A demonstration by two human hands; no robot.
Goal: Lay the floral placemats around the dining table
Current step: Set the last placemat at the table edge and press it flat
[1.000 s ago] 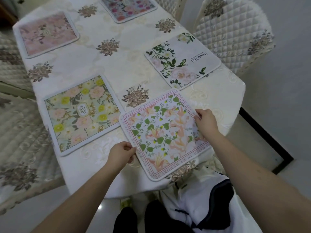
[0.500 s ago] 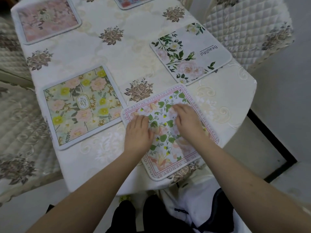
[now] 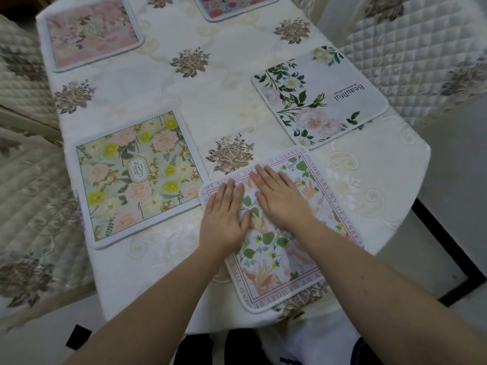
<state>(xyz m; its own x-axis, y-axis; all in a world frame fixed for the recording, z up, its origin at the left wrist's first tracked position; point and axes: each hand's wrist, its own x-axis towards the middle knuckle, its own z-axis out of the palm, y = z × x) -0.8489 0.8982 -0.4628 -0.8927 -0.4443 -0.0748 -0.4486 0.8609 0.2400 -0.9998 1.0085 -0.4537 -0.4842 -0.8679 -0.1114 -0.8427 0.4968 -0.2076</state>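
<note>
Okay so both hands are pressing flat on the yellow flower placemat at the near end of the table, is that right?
Not quite. In the head view, the left hand and right hand press flat on the pink-bordered placemat with lettering; the yellow flower placemat lies untouched beside it.

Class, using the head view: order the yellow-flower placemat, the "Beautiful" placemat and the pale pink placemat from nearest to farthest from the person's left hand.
From the left hand:
1. Yellow-flower placemat: just to its left, its corner almost at the hand.
2. "Beautiful" placemat: farther off, up and to the right.
3. Pale pink placemat: farthest, at the far left corner of the table.
</note>
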